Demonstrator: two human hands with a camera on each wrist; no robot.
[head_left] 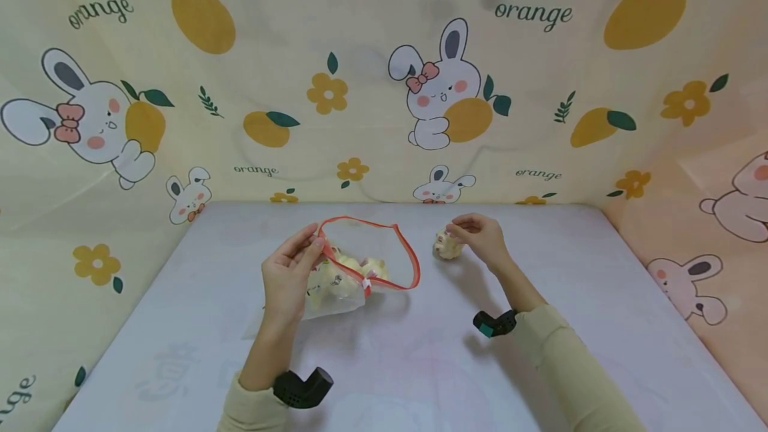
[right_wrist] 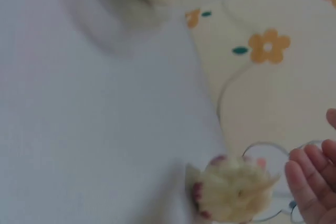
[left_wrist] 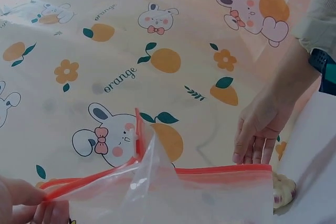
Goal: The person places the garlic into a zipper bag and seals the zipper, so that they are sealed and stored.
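My left hand [head_left: 287, 280] pinches the red-edged rim of a clear plastic zip bag [head_left: 336, 309] between thumb and fingers. The bag's mouth gapes, and several pale garlic bulbs [head_left: 339, 282] show inside it. To the right of the bag, a single garlic bulb [head_left: 447, 245] sits on the table, pale with purplish marks. My right hand [head_left: 482, 239] hovers just over that bulb. In the right wrist view, the fingers [right_wrist: 302, 174] are loosely extended beside the garlic bulb [right_wrist: 233, 190], with a gap between them. The left wrist view shows the bag's red rim [left_wrist: 226, 169] up close.
The white tabletop [head_left: 408, 365] runs back to a cloth wall [head_left: 372, 32] printed with rabbits and oranges. Black cameras [head_left: 303, 389] are strapped to both wrists.
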